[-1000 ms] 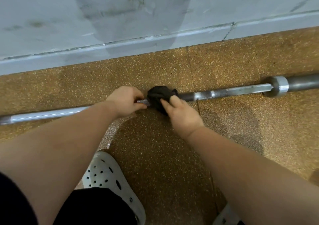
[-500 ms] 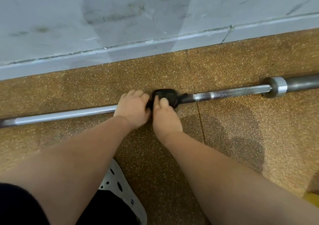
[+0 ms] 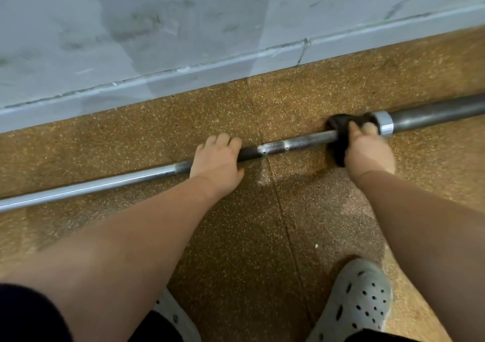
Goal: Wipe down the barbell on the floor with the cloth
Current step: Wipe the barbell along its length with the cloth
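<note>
Since a second ago the cloth (image 3: 338,129) has slid rightward along the barbell (image 3: 288,143), away from the left hand (image 3: 217,160), and now sits wrapped round it, right against the collar (image 3: 383,126). The barbell lies on the speckled floor (image 3: 131,137), near the grey wall (image 3: 157,39). The right hand (image 3: 367,152) grips the cloth, fingers curled over the top; the left hand is curled round the bare steel, steadying it. This looks like a wiping stroke at its right end. The next move is to drag back leftward or step onto the thick sleeve (image 3: 441,112), keeping the cloth tight.
</note>
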